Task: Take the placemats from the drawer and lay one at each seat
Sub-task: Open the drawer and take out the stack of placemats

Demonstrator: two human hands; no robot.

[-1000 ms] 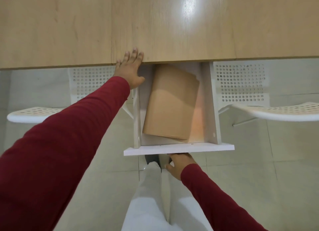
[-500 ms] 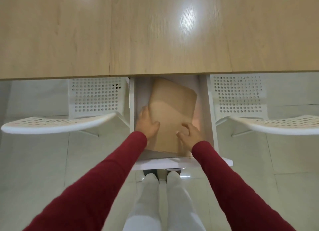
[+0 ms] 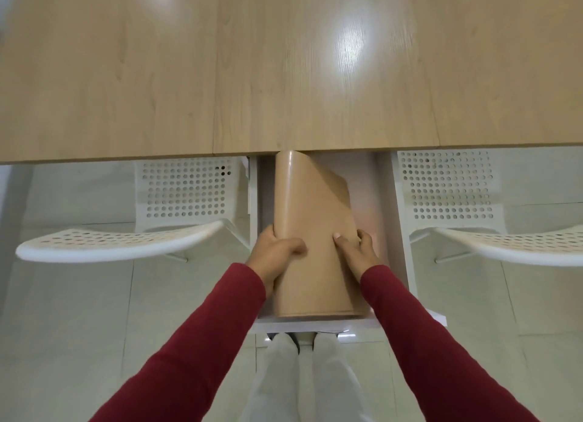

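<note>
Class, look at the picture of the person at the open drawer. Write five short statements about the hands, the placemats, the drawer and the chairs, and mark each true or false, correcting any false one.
1. Both hands grip the tan placemats. True.
2. The drawer is shut. False: it is pulled out from under the table.
3. A placemat already lies on the table. False: none lies there.
4. A white perforated chair stands on each side of the drawer. True.
5. The left hand rests on the table's edge. False: it holds the placemats' left edge; the right hand holds the right.
</note>
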